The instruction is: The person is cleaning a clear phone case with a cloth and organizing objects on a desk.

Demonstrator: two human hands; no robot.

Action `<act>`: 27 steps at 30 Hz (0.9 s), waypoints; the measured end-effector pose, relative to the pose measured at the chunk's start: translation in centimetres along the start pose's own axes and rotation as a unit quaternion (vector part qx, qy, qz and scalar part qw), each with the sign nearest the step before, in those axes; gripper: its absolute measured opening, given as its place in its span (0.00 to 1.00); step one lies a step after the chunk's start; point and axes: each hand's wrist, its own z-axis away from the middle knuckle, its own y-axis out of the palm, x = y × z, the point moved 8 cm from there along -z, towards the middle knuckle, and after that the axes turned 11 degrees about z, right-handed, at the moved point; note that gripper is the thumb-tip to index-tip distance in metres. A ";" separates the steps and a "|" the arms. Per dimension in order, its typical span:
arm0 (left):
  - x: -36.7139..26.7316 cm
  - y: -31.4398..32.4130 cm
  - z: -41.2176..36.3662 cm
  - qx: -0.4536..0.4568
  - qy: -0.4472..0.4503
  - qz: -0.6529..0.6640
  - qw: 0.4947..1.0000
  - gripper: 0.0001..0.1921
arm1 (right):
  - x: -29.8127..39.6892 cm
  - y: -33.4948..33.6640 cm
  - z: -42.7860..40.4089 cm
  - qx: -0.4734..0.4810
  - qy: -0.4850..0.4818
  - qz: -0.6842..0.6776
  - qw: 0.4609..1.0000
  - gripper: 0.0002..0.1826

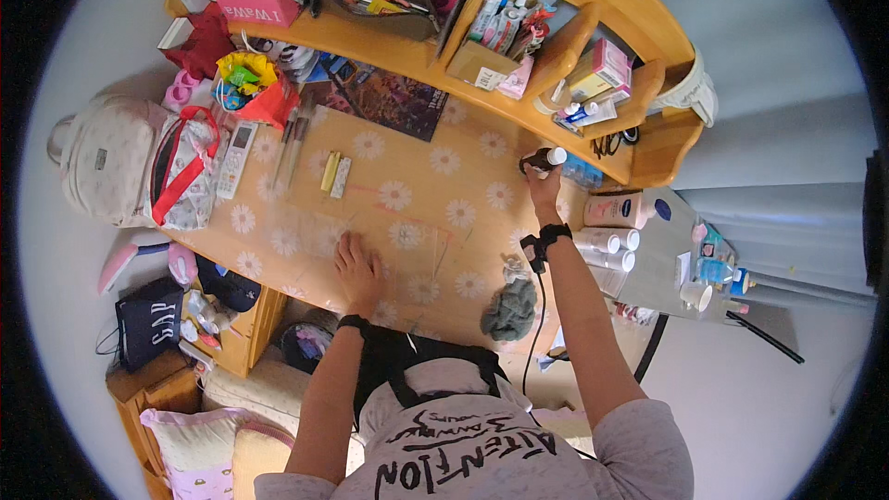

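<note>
My right hand (544,189) grips a dark brown bottle with a white cap (541,160) at the desk's far right, close to the shelf. My left hand (358,273) lies palm down on the daisy-patterned desk cover (460,212), near the front edge, and holds nothing. Beyond it, a yellow stick-like item (330,171) and a small white patterned packet (341,178) lie side by side. A grey-green crumpled cloth (510,311) sits near the front right of the desk, left of my right forearm.
A wooden shelf (410,54) with boxes and tubes runs along the back. At the left stand a white backpack (114,160), a remote control (237,158) and a red bag of wrapped items (267,111). White-capped containers (603,242) and a pink lotion bottle (615,210) stand right. A black cable (538,340) hangs from my right wrist.
</note>
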 end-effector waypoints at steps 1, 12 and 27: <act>0.1 0.0 0.1 -0.001 -0.004 -0.001 1.000 0.26 | 0.4 0.2 0.2 0.004 -0.001 0.000 1.000 0.27; 0.7 0.1 -0.2 0.015 -0.033 -0.025 0.999 0.27 | -2.0 1.6 0.4 0.011 -0.011 -0.025 1.000 0.26; -0.5 0.3 -0.2 -0.021 0.013 -0.033 0.999 0.26 | 0.0 3.6 3.9 0.080 -0.076 0.044 0.993 0.30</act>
